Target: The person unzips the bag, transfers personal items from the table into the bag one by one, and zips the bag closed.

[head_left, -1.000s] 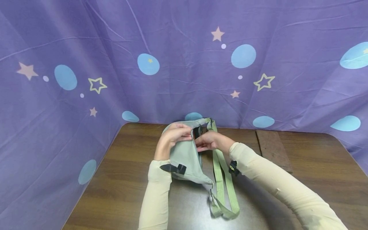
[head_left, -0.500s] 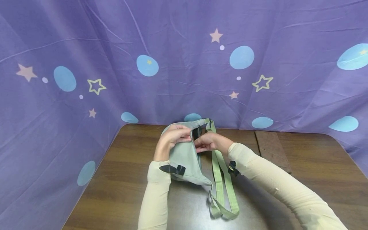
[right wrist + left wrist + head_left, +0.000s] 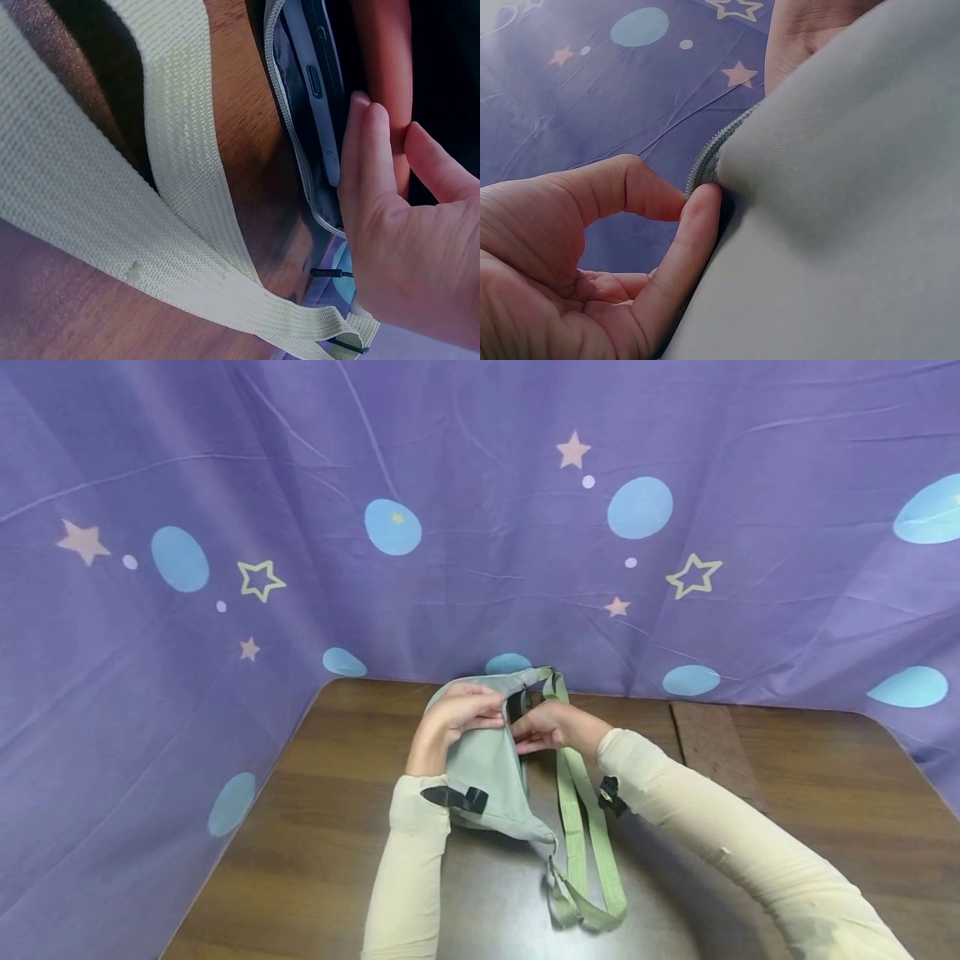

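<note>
A pale green waist bag stands on the table with its zippered opening facing right. My left hand pinches the rim of that opening; in the left wrist view, thumb and forefinger meet at the zipper. Reaching into the opening, my right hand has its fingertips hidden in the head view. The right wrist view shows it holding a smooth orange-brown object between thumb and fingers; most of this object is out of sight. Beside it in the bag is a phone-like device with side buttons.
Light green webbing straps hang from the bag and lie looped on the wooden table. A flat brown panel lies at the back right, partly behind the right sleeve. A purple curtain borders the table's back and left.
</note>
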A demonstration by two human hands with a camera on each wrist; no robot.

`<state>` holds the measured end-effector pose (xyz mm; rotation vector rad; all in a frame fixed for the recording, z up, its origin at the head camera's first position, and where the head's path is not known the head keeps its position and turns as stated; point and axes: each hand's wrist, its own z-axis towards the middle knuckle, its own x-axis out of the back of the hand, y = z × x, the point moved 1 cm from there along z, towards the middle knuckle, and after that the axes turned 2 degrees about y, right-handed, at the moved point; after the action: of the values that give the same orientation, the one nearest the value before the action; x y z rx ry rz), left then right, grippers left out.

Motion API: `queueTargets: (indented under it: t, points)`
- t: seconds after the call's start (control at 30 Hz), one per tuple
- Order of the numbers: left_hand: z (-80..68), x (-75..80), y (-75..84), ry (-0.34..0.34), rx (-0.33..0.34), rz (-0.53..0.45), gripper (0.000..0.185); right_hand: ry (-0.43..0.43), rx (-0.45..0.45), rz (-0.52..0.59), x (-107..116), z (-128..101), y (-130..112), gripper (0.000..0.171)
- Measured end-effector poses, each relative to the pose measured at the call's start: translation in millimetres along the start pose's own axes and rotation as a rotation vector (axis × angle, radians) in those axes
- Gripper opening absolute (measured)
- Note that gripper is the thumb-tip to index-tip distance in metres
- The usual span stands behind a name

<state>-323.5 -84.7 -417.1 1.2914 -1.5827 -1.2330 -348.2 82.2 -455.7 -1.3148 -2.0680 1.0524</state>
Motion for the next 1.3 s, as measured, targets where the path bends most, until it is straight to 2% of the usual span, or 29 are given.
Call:
queueTargets:
  t: [0.63, 1.07, 1.3]
  points:
    - [4.0, 1.3, -6.6, 0.003, 0.006, -0.004, 0.01, 0.04, -0.018, 0.0, 3.2, 0.2, 5.4, 0.024]
    - [1.9, -0.3, -2.9, -0.004, -0.001, -0.001, 0.01, 0.047, -0.018, -0.017, 4.0, 0.7, 5.6, 0.024]
    - [2.1, 0.1, -2.3, -0.016, -0.003, -0.007, 0.007, 0.042, -0.012, -0.034, 4.4, -2.6, 4.0, 0.016]
